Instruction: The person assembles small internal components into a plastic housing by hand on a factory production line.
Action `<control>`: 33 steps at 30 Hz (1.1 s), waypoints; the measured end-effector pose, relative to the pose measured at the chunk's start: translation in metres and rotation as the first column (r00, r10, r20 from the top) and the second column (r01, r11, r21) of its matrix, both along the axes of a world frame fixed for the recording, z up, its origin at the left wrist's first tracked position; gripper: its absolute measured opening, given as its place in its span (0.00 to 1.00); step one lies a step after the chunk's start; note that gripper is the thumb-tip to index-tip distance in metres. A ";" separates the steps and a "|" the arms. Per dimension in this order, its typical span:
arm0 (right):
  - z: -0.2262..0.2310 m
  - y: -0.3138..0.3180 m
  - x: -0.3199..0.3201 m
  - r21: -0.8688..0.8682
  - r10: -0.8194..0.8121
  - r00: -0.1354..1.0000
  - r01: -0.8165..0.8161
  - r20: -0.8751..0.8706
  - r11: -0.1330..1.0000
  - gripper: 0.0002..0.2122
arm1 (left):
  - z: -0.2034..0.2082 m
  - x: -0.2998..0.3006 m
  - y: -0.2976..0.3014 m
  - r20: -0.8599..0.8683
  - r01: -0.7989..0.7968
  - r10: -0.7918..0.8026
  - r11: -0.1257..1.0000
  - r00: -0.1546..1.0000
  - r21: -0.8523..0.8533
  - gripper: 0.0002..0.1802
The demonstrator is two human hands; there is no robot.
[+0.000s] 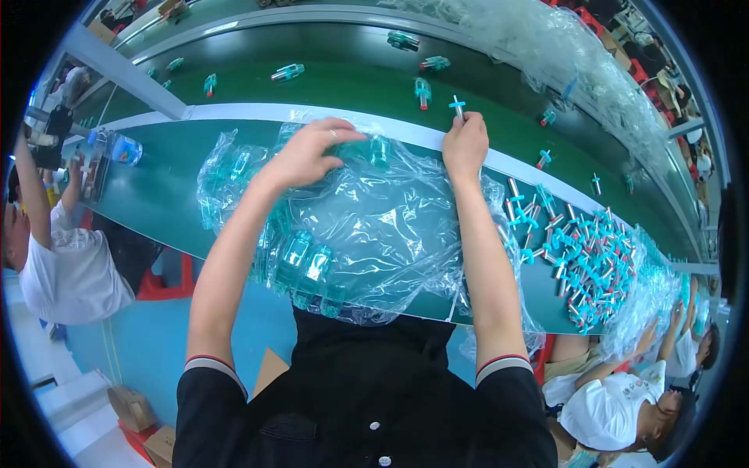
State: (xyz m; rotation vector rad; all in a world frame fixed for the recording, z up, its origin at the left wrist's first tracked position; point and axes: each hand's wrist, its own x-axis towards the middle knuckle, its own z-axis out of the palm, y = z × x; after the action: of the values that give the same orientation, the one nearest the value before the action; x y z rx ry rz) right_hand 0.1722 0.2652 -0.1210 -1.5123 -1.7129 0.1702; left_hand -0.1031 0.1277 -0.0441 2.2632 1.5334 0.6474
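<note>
My right hand (466, 148) pinches a small metal rod with a teal crosspiece (457, 104), held upright at the edge of the conveyor. My left hand (316, 152) hovers over or rests on a clear plastic bag (382, 222); its thumb and fingers are apart and I see nothing between them. Translucent green plastic housings (296, 251) lie in the bag along its left and near sides. One more green housing (379, 151) sits just right of my left fingertips. A heap of similar rods with teal crosspieces and red ends (597, 269) covers the bench to the right.
Beyond the bench's white rail (273, 111), a dark green conveyor (343, 78) carries scattered green pieces (289, 72). Clear plastic sheeting (577, 62) runs along its far side. A bottle (125, 148) lies at left. Co-workers sit at left (70, 265) and right (616, 409).
</note>
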 end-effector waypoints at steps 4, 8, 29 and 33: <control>0.000 0.000 -0.002 -0.012 0.003 1.000 -0.003 0.018 1.000 0.08 | 0.009 0.029 0.002 -0.354 0.031 -0.027 1.000 0.935 0.005 0.33; 0.000 -0.001 -0.006 -0.024 0.025 0.999 -0.024 0.022 0.999 0.08 | 0.003 0.018 0.004 -0.432 0.207 -0.140 0.972 0.891 0.114 0.33; 0.002 0.000 0.000 -0.096 0.021 0.996 -0.030 -0.088 0.995 0.07 | 0.025 -0.009 0.044 0.068 0.201 -0.191 0.875 0.979 -0.440 0.32; 0.005 -0.003 0.007 -0.105 0.038 0.986 -0.055 -0.160 0.993 0.07 | 0.026 -0.017 0.052 0.167 0.104 0.014 0.734 0.986 -0.671 0.26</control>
State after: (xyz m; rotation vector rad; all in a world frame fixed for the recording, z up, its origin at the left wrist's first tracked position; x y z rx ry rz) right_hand 0.1794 0.2623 -0.1161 -1.4965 -1.6349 0.4040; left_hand -0.1200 0.1797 -0.0177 1.6301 1.3339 0.1815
